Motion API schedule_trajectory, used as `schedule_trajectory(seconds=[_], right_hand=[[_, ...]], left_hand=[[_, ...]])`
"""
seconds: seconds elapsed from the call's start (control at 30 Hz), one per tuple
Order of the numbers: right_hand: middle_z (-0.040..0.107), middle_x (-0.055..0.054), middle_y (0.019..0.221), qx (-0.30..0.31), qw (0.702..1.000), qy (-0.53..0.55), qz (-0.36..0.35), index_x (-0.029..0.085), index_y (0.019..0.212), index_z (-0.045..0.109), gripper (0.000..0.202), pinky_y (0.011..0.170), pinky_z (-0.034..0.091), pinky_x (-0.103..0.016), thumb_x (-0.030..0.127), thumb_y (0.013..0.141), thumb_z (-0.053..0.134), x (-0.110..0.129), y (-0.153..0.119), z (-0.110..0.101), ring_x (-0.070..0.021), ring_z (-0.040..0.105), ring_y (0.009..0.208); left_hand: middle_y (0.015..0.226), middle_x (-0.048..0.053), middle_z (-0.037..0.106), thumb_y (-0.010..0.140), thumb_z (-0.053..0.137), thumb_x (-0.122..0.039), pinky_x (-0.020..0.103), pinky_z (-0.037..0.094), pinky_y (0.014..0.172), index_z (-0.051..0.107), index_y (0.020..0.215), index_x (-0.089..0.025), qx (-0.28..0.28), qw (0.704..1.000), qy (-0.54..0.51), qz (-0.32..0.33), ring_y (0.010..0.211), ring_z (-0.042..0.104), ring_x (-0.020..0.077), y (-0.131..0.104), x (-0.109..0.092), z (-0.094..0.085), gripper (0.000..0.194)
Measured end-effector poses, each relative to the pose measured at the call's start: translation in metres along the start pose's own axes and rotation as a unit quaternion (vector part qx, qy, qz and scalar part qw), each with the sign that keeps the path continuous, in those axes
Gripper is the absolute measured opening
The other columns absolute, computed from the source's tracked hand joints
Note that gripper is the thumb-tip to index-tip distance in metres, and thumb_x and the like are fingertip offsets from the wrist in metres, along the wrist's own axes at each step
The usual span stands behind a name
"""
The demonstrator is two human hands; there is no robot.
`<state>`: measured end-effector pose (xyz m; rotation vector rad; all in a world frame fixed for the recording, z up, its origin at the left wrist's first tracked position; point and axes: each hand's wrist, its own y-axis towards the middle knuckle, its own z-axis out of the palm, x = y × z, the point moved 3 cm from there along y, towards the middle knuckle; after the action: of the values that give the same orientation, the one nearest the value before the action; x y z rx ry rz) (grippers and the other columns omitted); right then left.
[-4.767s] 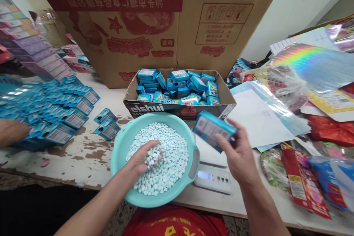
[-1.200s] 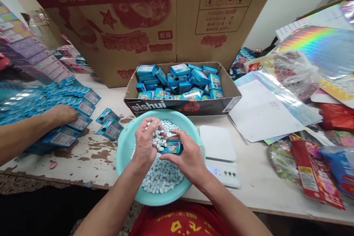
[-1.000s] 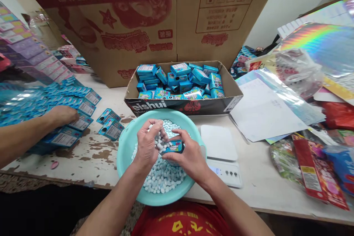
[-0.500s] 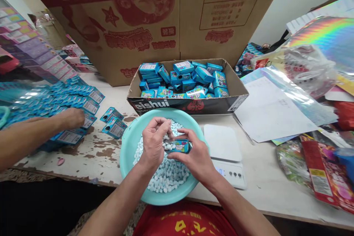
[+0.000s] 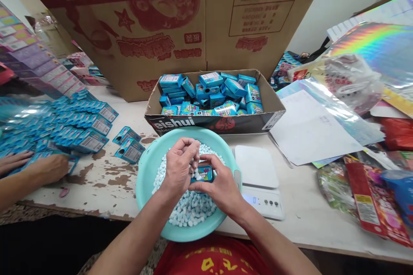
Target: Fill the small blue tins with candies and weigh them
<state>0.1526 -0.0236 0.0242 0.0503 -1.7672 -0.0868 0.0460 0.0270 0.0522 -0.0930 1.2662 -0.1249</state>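
Holding white candies [image 5: 197, 175] in curled left hand [image 5: 182, 165], at left end of small blue box [image 5: 206, 174] pinched in right hand [image 5: 221, 182]. Got box over bowl [image 5: 144, 202], centre of frame; see scale [image 5: 256, 167] just right of bowl, open carton [image 5: 206, 126] above

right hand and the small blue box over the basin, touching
Touching. The head view shows the right hand clasping the small blue box by opposite sides.

Left hand [image 5: 183, 164] grips candies [image 5: 192, 209]; right hand [image 5: 222, 184] holds blue box [image 5: 205, 174].
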Motion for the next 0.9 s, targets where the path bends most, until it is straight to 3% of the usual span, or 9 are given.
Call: schedule_trajectory(seconds=[0.17,0.3,0.43,0.7,0.8,0.9], right_hand=[[0.068,-0.003,0.102,-0.035,0.999,0.005,-0.015,0.023,0.111,0.055,0.058,0.088,0.049,-0.038,0.029,0.061,0.084,0.008,-0.006,-0.01,-0.0233,0.064,0.097],[0.068,-0.003,0.101,-0.031,0.999,-0.012,-0.001,0.023,0.108,0.057,0.055,0.087,0.05,-0.039,0.03,0.061,0.084,0.004,-0.006,-0.01,-0.024,0.065,0.095],[0.069,-0.003,0.102,-0.035,0.999,0.0,0.013,0.022,0.109,0.057,0.059,0.086,0.051,-0.038,0.028,0.058,0.086,0.001,-0.007,-0.007,-0.0235,0.066,0.093],[0.069,-0.003,0.097,-0.045,0.999,0.01,-0.01,0.021,0.104,0.059,0.048,0.082,0.053,-0.037,0.031,0.063,0.081,0.002,-0.007,-0.004,-0.0224,0.066,0.091],[0.069,-0.002,0.096,-0.056,0.998,0.034,0.0,0.022,0.103,0.06,0.05,0.082,0.053,-0.036,0.032,0.06,0.083,-0.002,-0.007,-0.005,-0.022,0.066,0.09],[0.07,-0.001,0.094,-0.075,0.993,0.085,0.038,0.023,0.101,0.062,0.054,0.082,0.054,-0.035,0.029,0.053,0.087,-0.004,-0.01,-0.012,-0.0221,0.067,0.088]], left_hand=[[0.049,-0.007,0.05,0.073,0.069,-0.032,0.014,0.026,0.035,0.054,0.075,-0.019,-0.006,0.998,-0.017,0.058,0.038,0.04,0.0047,-0.006,-0.013,-0.002,0.02],[0.047,-0.007,0.049,0.069,0.071,-0.034,0.014,0.024,0.034,0.053,0.073,-0.018,-0.022,0.999,-0.01,0.031,0.037,0.037,0.0042,-0.005,-0.006,-0.001,0.025],[0.048,-0.007,0.049,0.069,0.071,-0.034,0.015,0.029,0.037,0.054,0.073,-0.018,-0.037,0.998,-0.012,0.041,0.04,0.04,0.0049,-0.007,0.0,-0.001,0.024],[0.048,-0.006,0.048,0.072,0.07,-0.034,0.016,0.031,0.038,0.055,0.073,-0.019,-0.028,0.998,-0.016,0.05,0.041,0.041,0.0059,-0.01,-0.002,0.001,0.021],[0.048,-0.007,0.046,0.072,0.07,-0.032,0.016,0.029,0.039,0.053,0.071,-0.019,-0.034,0.997,-0.037,0.065,0.041,0.039,0.0055,-0.004,-0.008,-0.004,0.021],[0.05,-0.008,0.045,0.073,0.069,-0.034,0.015,0.029,0.038,0.052,0.073,-0.02,-0.049,0.997,-0.024,0.063,0.041,0.038,0.0059,0.004,-0.008,-0.02,0.022]])
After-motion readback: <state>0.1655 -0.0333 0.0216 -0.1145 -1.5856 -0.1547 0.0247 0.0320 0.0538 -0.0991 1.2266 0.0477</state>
